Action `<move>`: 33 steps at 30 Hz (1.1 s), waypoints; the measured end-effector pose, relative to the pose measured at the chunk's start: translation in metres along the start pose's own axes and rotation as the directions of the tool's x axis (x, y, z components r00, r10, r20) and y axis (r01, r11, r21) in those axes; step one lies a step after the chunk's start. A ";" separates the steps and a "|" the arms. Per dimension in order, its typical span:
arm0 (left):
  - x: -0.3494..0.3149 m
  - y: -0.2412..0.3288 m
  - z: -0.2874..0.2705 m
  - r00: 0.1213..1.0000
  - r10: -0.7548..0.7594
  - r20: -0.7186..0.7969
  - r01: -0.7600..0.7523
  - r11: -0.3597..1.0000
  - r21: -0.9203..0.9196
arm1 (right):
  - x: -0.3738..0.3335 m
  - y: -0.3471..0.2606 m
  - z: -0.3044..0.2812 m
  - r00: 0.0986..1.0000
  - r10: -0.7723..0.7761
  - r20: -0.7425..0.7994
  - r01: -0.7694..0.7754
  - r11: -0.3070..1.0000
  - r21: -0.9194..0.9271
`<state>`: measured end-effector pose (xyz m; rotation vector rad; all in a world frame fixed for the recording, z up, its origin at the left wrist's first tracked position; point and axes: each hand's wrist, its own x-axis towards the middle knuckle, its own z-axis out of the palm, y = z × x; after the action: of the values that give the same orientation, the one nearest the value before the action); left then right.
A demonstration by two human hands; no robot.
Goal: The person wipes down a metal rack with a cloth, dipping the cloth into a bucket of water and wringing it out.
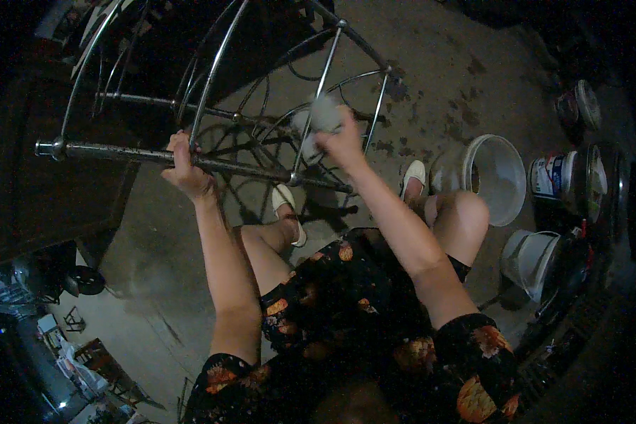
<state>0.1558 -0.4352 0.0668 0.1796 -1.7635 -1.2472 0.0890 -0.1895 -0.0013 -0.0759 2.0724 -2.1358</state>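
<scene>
A metal frame [244, 167] of shiny tubes and thin curved rods lies across the upper left and middle. My left hand [188, 167] is closed around its near thick tube, beside a thin upright rod. Farther right, my right hand [343, 141] presses a pale greyish cloth [324, 116] against a slim bright rod near the frame's right end. Motion blurs the cloth and the fingers a little, and part of the rod passes in front of the cloth.
To the right stand a large whitish bucket [498, 180], a smaller white pail [528, 260] and a labelled bucket [552, 175]. A dark wooden panel [42, 191] fills the left. Dark wet patches mark the concrete floor [438, 78]. My feet rest on either side below the frame.
</scene>
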 end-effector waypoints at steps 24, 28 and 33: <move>-0.010 0.009 -0.032 0.847 -0.379 -0.373 0.349 0.925 -0.148 | -0.030 0.022 0.030 0.865 -0.273 0.421 0.382 0.902 -0.200; -0.013 -0.005 -0.049 0.801 -0.446 -0.399 0.369 0.893 -0.257 | 0.028 -0.007 0.015 0.920 0.066 0.387 0.072 0.940 -0.334; -0.015 0.003 -0.033 0.877 -0.376 -0.301 0.292 0.912 -0.289 | 0.152 -0.008 0.013 0.965 -0.260 0.030 0.261 0.947 -0.187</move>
<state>0.1894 -0.4470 0.0620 0.5576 -1.2958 -1.5540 -0.0599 -0.2258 -0.0043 -0.4005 2.3748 -2.0611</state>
